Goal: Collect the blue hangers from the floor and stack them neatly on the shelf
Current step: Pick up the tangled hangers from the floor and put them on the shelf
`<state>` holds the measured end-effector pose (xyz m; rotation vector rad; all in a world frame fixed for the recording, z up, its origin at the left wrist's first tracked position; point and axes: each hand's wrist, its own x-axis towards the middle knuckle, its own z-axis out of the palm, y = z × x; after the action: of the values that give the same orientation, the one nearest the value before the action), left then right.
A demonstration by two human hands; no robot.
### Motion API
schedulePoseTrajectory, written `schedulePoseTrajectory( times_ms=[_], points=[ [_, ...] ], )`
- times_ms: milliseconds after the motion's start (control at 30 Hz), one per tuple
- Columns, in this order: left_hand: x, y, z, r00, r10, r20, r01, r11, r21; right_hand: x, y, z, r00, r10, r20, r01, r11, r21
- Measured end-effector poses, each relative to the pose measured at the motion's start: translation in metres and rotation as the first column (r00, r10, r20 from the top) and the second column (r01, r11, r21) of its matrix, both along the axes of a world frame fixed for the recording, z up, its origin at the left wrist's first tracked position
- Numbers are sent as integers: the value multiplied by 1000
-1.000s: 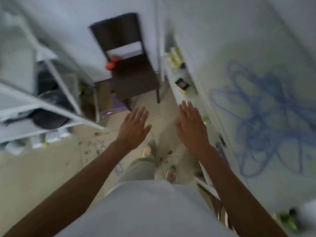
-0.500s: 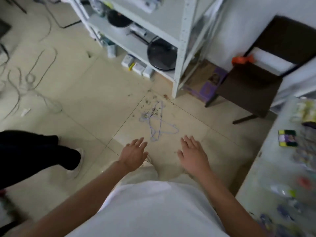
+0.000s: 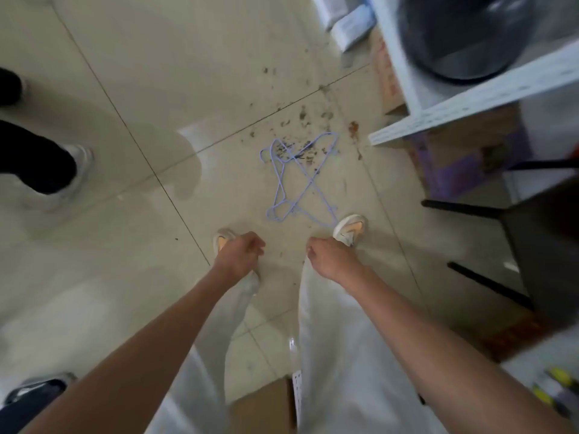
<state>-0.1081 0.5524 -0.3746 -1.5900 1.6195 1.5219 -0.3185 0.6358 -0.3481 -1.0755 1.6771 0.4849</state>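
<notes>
I have both hands hanging over the tiled floor (image 3: pixel 156 73), just short of my shoes. My left hand (image 3: pixel 239 253) is curled into a loose fist, fingers folded under, and I can see nothing in it; it hangs over my left shoe (image 3: pixel 223 239). My right hand (image 3: pixel 329 258) is curled the same way, knuckles up, also holding nothing that I can make out, and it sits just beside my right shoe (image 3: pixel 350 228).

The blue hangers (image 3: pixel 297 180) lie in a tangled little heap on the floor ahead of my feet, crossed over one another, their near end almost touching the toe of my right shoe. Dark crumbs of dirt (image 3: pixel 300 120) are scattered on the tiles at the far end of the heap. Neither hand touches the hangers.

The white metal shelf (image 3: pixel 470 98) stands at the far right, with a dark round pan (image 3: pixel 463 36) on it. A dark chair (image 3: pixel 539 233) stands to the right of the hangers. Another person's dark trouser leg (image 3: pixel 34 158) and pale shoe are at the left edge.
</notes>
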Motion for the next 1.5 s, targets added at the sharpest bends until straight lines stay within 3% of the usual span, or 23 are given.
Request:
schedulePoseTrajectory(
  times_ms=[167,367,533,600,733,900,1000,1067,1167,1300,1333,1400,1500],
  points=[
    [-18,1,-206,966,258,25,-255,962,-96,-37,-49,-221,960,281,-3,-281,958,60],
    [-53,-19,-402,974,219,59,-203,957,-207,-54,-53,-428,973,214,-90,-228,952,-205],
    [-98,-28,-481,979,81,185,2,912,-409,-35,-25,-500,979,189,-76,-203,886,-417],
    [-108,-31,-492,967,-45,251,155,884,-441,-34,-12,-508,987,158,-40,-158,861,-483],
    [-113,-33,-485,886,-359,292,449,819,-356,-51,3,-492,994,106,-31,-107,859,-500],
    [-127,-36,-452,944,-147,295,206,962,-180,-73,-3,-444,989,108,-97,-143,837,-529],
    [-144,-52,-459,961,-49,273,74,994,-80,-96,-2,-430,992,72,-103,-116,844,-524],
    [-158,-61,-472,936,-121,331,181,971,-157,-114,4,-426,998,28,-58,-55,846,-531],
    [-174,-64,-484,881,-304,363,420,855,-304,-133,21,-413,996,-71,-46,31,815,-578],
    [-166,-50,-470,881,-387,273,465,816,-344,-144,45,-388,977,-208,-40,141,779,-611],
    [-161,-45,-460,903,-366,225,426,833,-354,-143,47,-380,968,-248,-27,179,767,-616],
    [-155,-36,-430,983,-176,56,185,922,-340,-140,47,-361,942,-335,-17,253,742,-621],
    [-160,-30,-361,976,138,-169,-165,974,-158,-130,46,-318,850,-526,9,418,665,-619]
  ],
)
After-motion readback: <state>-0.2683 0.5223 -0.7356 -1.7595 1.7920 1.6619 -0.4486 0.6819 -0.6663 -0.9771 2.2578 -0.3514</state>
